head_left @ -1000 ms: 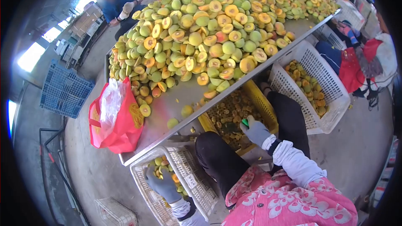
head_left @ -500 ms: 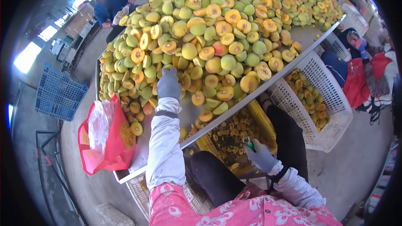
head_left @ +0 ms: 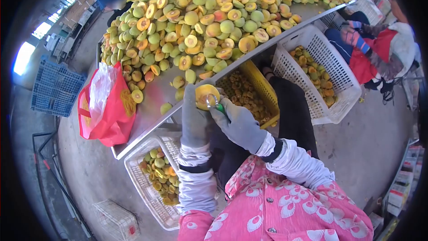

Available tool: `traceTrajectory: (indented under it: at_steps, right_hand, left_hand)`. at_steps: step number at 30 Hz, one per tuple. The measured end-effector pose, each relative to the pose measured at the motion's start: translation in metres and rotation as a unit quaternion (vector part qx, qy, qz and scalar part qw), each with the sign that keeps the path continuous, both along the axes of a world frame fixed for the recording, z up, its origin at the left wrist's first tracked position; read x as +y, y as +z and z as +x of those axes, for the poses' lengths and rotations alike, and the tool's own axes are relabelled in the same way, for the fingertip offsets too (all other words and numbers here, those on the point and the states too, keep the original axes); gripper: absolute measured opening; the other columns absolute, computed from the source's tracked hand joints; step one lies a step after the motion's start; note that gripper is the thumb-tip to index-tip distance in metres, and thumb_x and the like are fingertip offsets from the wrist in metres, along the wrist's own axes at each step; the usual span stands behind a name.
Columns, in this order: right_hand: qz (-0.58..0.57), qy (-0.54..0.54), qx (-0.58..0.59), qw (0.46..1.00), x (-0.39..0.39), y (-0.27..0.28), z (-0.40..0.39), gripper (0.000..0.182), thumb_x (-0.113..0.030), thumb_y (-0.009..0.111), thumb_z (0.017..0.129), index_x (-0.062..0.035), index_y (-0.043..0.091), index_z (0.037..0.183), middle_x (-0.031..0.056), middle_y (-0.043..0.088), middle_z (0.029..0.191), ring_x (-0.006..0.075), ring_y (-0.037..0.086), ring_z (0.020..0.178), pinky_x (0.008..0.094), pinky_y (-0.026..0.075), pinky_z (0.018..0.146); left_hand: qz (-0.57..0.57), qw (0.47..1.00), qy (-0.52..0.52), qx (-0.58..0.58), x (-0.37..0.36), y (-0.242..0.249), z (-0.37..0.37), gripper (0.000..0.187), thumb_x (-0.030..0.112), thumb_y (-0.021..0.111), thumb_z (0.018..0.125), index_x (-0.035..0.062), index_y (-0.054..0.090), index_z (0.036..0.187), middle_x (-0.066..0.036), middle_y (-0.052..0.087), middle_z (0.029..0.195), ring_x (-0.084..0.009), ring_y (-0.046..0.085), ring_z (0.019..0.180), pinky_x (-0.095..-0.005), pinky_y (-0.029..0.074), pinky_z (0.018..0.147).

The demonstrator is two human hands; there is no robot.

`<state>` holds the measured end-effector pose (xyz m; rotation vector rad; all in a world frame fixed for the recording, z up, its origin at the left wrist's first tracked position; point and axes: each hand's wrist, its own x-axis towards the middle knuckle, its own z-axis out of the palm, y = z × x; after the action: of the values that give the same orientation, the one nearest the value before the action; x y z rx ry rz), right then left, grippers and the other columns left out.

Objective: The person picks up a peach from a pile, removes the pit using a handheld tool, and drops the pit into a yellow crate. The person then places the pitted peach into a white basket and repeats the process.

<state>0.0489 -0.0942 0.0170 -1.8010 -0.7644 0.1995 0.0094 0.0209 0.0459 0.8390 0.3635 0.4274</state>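
Grey-gloved left hand [head_left: 195, 122] grips one halved yellow peach [head_left: 206, 96] at the near edge of the long metal table [head_left: 154, 107], while the grey-gloved right hand [head_left: 238, 125] is closed on a green-handled pitting tool [head_left: 217, 105] set against the fruit. Around them: two white plastic crates [head_left: 339, 85], one yellow crate [head_left: 263, 85], one red bag [head_left: 107, 111], one blue crate [head_left: 55, 89]. Half a second earlier the left hand reached into the heap and the right waited low.
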Motion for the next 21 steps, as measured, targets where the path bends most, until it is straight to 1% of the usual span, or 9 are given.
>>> traceTrajectory:
  at_steps: [4,6,10,14,16,18,19,20,21]
  right_hand:
    - [0.014,-0.019,-0.043,0.999,-0.010,0.013,-0.018,0.029,-0.032,0.058,0.096,-0.0038,0.057,0.102,0.0229,0.063,0.073,0.0442,0.062,0.069,0.0503,0.050,0.059]
    - [0.013,-0.028,-0.079,0.996,-0.013,0.023,-0.023,0.030,-0.033,0.058,0.096,-0.0036,0.056,0.102,0.0228,0.063,0.073,0.0444,0.063,0.070,0.0503,0.050,0.059]
    - [-0.028,0.001,-0.085,0.996,-0.018,0.028,-0.025,0.032,-0.033,0.057,0.096,-0.0034,0.055,0.107,0.0227,0.064,0.075,0.0439,0.064,0.071,0.0500,0.051,0.060]
    - [-0.067,0.021,-0.072,0.995,-0.020,0.027,-0.027,0.037,-0.036,0.056,0.096,-0.0012,0.055,0.108,0.0244,0.065,0.076,0.0440,0.064,0.072,0.0497,0.051,0.061]
    - [-0.078,0.039,-0.045,0.995,-0.025,0.030,-0.026,0.039,-0.038,0.055,0.097,-0.0003,0.055,0.107,0.0261,0.064,0.077,0.0443,0.064,0.074,0.0496,0.051,0.062]
    - [-0.104,0.143,0.180,0.968,-0.032,0.049,-0.024,0.041,-0.042,0.052,0.099,-0.0012,0.055,0.098,0.0181,0.063,0.068,0.0378,0.064,0.061,0.0458,0.052,0.057]
    - [-0.103,0.139,0.183,0.968,-0.033,0.053,-0.019,0.041,-0.042,0.052,0.099,-0.0012,0.055,0.098,0.0181,0.063,0.068,0.0378,0.064,0.061,0.0458,0.052,0.057]
    - [-0.101,0.201,0.343,0.912,-0.035,0.055,-0.014,0.042,-0.045,0.050,0.100,-0.0037,0.055,0.095,0.0094,0.057,0.063,0.0276,0.058,0.053,0.0399,0.048,0.052]
    - [-0.095,0.256,0.493,0.826,-0.037,0.056,-0.011,0.044,-0.048,0.048,0.101,-0.0061,0.055,0.091,0.0007,0.051,0.059,0.0174,0.051,0.045,0.0340,0.044,0.046]
  left_hand:
    - [0.055,0.996,0.068,-0.011,-0.026,0.022,-0.014,0.055,0.046,0.039,0.104,-0.0046,0.057,0.116,-0.014,0.065,0.105,-0.0194,0.063,0.089,-0.0327,0.054,0.079]
    - [0.076,0.995,0.066,-0.018,-0.025,0.021,-0.019,0.054,0.045,0.040,0.104,-0.0047,0.057,0.117,-0.014,0.065,0.106,-0.0186,0.063,0.089,-0.0323,0.053,0.080]
    - [0.121,0.986,0.114,-0.030,-0.036,0.031,-0.021,0.052,0.043,0.042,0.104,-0.0049,0.059,0.114,-0.013,0.066,0.107,-0.0168,0.062,0.088,-0.0298,0.053,0.079]
    - [0.158,0.980,0.118,-0.031,-0.037,0.024,-0.027,0.050,0.041,0.042,0.104,-0.0046,0.061,0.114,-0.013,0.067,0.105,-0.0157,0.062,0.087,-0.0278,0.052,0.077]
    - [0.166,0.978,0.125,0.000,-0.040,0.026,-0.028,0.049,0.038,0.038,0.106,-0.0046,0.060,0.116,-0.013,0.068,0.100,-0.0138,0.061,0.077,-0.0262,0.050,0.071]
    - [0.186,0.974,0.130,0.017,-0.040,0.020,-0.029,0.047,0.035,0.038,0.105,-0.0048,0.062,0.112,-0.013,0.068,0.099,-0.0134,0.061,0.077,-0.0260,0.049,0.072]
    - [0.206,0.968,0.137,0.031,-0.039,0.018,-0.028,0.045,0.033,0.039,0.105,-0.0050,0.064,0.109,-0.012,0.069,0.098,-0.0131,0.061,0.078,-0.0258,0.049,0.072]
    - [0.205,0.969,0.133,0.034,-0.039,0.018,-0.027,0.045,0.033,0.039,0.105,-0.0050,0.064,0.109,-0.012,0.069,0.098,-0.0131,0.061,0.078,-0.0258,0.049,0.072]
    - [0.236,0.962,0.129,0.053,-0.039,0.017,-0.027,0.044,0.031,0.040,0.105,-0.0048,0.065,0.105,-0.012,0.069,0.097,-0.0128,0.060,0.078,-0.0262,0.049,0.073]
